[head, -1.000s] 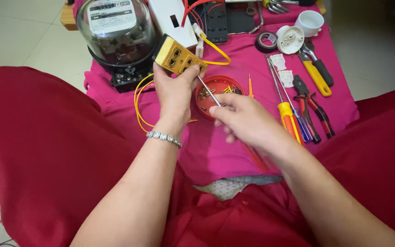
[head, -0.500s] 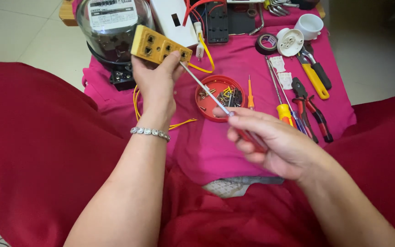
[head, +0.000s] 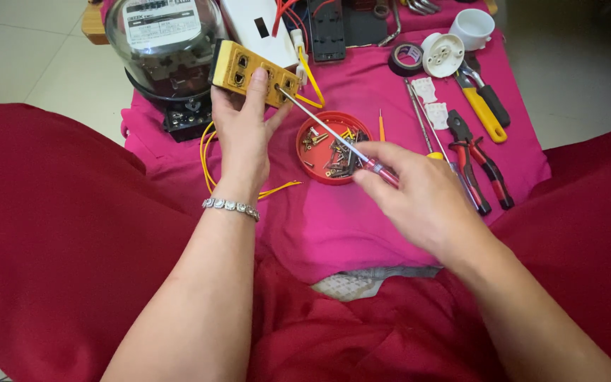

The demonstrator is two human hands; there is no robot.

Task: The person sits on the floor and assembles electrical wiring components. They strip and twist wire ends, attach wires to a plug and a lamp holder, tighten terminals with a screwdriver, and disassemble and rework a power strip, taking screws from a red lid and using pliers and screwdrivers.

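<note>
My left hand (head: 243,134) grips a yellow socket block (head: 254,74) and holds it up over the pink cloth, face toward me. My right hand (head: 419,194) is closed on a red-handled screwdriver (head: 334,136). Its thin metal shaft runs up and left, and the tip touches the front of the socket block. A silver bracelet (head: 230,206) circles my left wrist. A yellow wire (head: 210,166) trails from under the block and loops on the cloth.
A red round dish (head: 310,161) of small screws sits under the screwdriver shaft. A glass-domed electric meter (head: 157,42) stands at the back left. Red-handled pliers (head: 479,163), yellow-handled pliers (head: 484,106), a tape roll (head: 408,56) and a white fitting (head: 441,53) lie on the right.
My left hand has lifted the socket block away from me and turned it. My right hand has drawn back toward me, and the screwdriver tip stays at the block's face.
</note>
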